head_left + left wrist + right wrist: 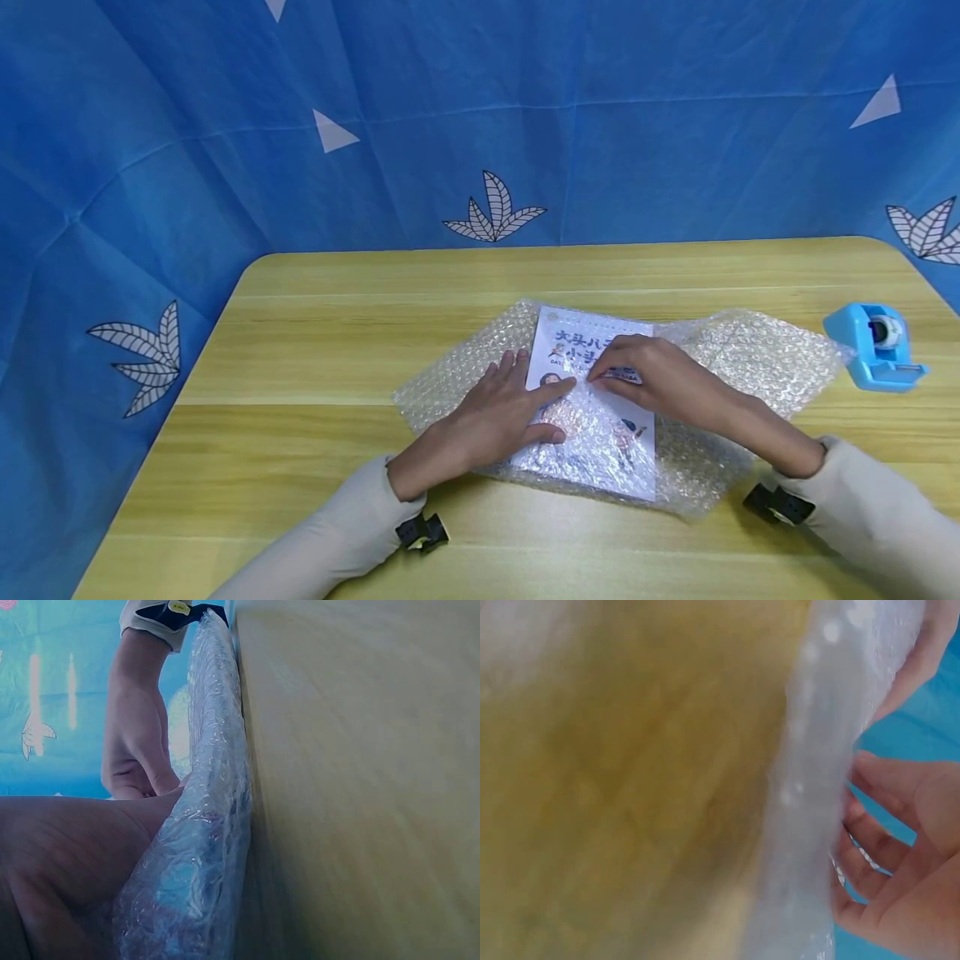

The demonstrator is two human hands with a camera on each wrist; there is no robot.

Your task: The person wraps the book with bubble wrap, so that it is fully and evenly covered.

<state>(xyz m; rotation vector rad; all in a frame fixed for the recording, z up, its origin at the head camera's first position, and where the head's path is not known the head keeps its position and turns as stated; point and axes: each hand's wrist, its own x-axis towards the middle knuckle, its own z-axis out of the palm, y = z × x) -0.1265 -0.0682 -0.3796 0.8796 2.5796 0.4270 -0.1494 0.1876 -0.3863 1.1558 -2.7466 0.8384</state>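
Note:
A book [592, 321] with a white cover and Chinese lettering lies on the table under clear bubble wrap [757, 358], which spreads out past it on both sides. My left hand [506, 408] rests on the book's left part, fingers spread and thumb pointing toward the middle. On the upper middle of the cover, my right hand [652, 371] touches the wrap with its fingertips. Seen by the right wrist camera, the fingers [870, 844] bend loosely against the wrap, a little apart from the thumb. The left wrist view shows the wrapped edge [206, 825] of the book side-on.
A light blue tape dispenser [881, 350] with a roll in it stands right of the wrap, whose right corner reaches it. The wood-patterned table [315, 350] has a blue patterned cloth [420, 125] behind it and on its left.

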